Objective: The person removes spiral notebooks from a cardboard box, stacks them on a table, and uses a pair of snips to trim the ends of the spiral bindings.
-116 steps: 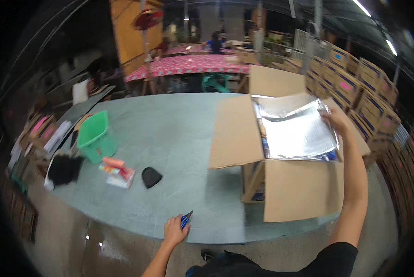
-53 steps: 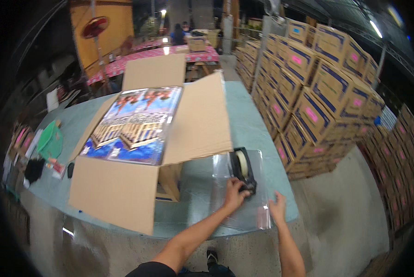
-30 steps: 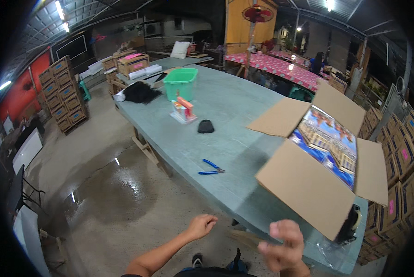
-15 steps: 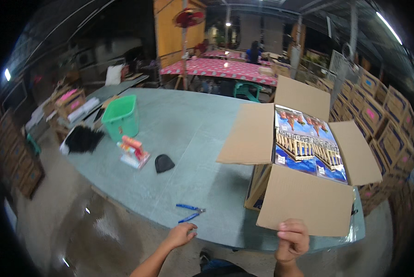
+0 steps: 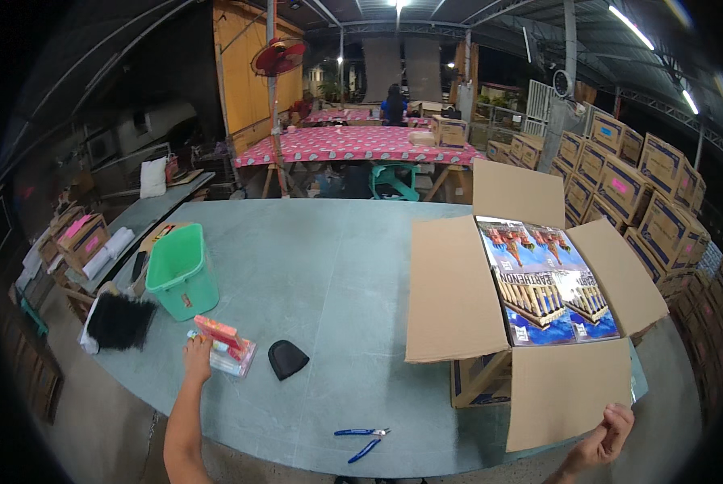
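Observation:
My left hand (image 5: 198, 357) reaches to the near left edge of a small pile of red, pink and clear packets (image 5: 231, 348); its fingers are slightly apart and seem to touch the pile. Fingers curled, my right hand (image 5: 610, 436) is at the near right corner of a cardboard flap (image 5: 567, 395) and seems to pinch its edge. That flap belongs to an open carton (image 5: 482, 381), filled with glossy printed packages (image 5: 531, 302) showing columns on blue. Blue-handled nippers (image 5: 361, 442) lie spread on the table, and a black rounded pad (image 5: 287, 359) lies beyond them.
The grey-green table (image 5: 337, 282) also bears a green bin (image 5: 180, 274) and a black bristly bundle (image 5: 121, 321) at left. Stacked cartons (image 5: 620, 181) line the right. Behind are a pink-covered table (image 5: 345, 143), a red fan (image 5: 279, 56) and another person (image 5: 394, 105).
My left hand has moved from beside the nippers, left and away, to the packets. My right hand stays at the near flap, now closer to its right corner. The view has shifted.

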### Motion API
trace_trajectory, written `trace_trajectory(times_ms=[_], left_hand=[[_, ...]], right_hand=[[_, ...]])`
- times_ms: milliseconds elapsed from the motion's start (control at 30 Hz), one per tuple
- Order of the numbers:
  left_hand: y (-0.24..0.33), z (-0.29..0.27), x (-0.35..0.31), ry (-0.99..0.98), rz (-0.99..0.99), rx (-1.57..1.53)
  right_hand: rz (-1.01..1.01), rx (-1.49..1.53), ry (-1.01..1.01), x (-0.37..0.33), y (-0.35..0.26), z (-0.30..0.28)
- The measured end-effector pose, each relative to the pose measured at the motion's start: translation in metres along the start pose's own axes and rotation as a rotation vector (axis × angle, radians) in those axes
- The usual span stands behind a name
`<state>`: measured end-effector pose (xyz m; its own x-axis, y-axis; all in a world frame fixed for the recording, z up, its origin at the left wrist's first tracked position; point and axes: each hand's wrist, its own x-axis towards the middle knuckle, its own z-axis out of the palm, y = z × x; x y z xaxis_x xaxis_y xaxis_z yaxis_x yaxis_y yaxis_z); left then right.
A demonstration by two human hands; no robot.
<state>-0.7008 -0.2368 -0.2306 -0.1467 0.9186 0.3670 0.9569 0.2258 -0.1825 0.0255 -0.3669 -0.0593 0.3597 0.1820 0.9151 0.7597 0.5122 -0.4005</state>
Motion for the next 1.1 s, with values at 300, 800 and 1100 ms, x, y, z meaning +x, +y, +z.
trace_trajectory(times_ms=[300,800,1100], left_hand=[[-0.019,-0.014,0.013,-0.265,0.196,-0.092],[0.307,-0.235,0.034,0.291,0.675,-0.631],[0.524,-0.268,0.009,0.347,0.628,-1.069]], right_hand=[[-0.196,-0.591,-0.431,0.025,0.042,0.079],[-0.217,-0.566,-0.409,-0.012,0.127,0.09],[-0.513,-0.235,-1.311,0.119,0.115,0.088]])
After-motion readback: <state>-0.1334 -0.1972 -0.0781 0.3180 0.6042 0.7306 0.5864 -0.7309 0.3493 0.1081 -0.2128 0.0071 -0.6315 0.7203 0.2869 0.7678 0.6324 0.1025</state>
